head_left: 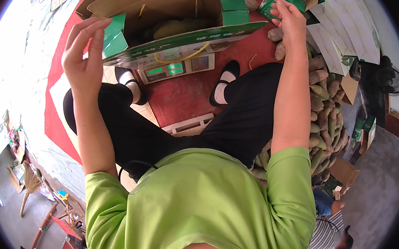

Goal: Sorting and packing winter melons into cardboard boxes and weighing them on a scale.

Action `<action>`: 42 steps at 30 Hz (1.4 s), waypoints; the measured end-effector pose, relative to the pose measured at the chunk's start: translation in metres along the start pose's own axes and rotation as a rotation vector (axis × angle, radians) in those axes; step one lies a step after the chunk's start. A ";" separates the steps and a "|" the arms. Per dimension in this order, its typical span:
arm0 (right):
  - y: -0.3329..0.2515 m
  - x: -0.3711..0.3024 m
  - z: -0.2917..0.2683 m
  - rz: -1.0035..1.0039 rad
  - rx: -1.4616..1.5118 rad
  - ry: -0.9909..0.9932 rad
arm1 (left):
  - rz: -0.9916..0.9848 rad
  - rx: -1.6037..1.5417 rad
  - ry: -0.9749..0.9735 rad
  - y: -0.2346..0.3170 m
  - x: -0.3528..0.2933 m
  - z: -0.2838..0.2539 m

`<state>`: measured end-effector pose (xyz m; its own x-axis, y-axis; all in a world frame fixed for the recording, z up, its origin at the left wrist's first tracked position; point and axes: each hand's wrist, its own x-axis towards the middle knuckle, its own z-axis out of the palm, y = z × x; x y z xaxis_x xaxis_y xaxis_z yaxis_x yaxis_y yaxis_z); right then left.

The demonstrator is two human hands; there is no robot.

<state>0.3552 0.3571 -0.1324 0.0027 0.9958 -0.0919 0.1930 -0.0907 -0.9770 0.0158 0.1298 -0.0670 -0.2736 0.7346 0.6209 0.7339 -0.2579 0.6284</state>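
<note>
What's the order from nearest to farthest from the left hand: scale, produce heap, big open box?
1. Big open box: right beside the left hand.
2. Scale: lower, farther right.
3. Produce heap: way over on the right.

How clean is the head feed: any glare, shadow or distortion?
Head view: glare washes out the pale floor covering at far left; shadow darkens the inside of the open box; the scale shows glowing green displays; fisheye bends the outer edges inside a dark rim.
</note>
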 end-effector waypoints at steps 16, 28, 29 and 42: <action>-0.015 -0.006 0.021 -0.036 -0.066 -0.116 | 0.217 -0.124 -0.530 0.195 -0.007 -0.010; -0.008 -0.003 0.021 -0.049 -0.058 -0.153 | 0.069 0.012 -0.626 0.230 0.004 -0.004; -0.011 -0.003 0.017 -0.034 -0.078 -0.134 | 0.050 0.033 -0.633 0.230 0.005 -0.004; -0.012 -0.010 0.020 -0.045 -0.067 -0.138 | 0.202 0.258 -0.438 0.091 0.014 -0.002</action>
<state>0.3329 0.3476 -0.1232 -0.1412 0.9869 -0.0782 0.2553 -0.0401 -0.9660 0.0777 0.1155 -0.0005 0.1324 0.8932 0.4297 0.8887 -0.2990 0.3476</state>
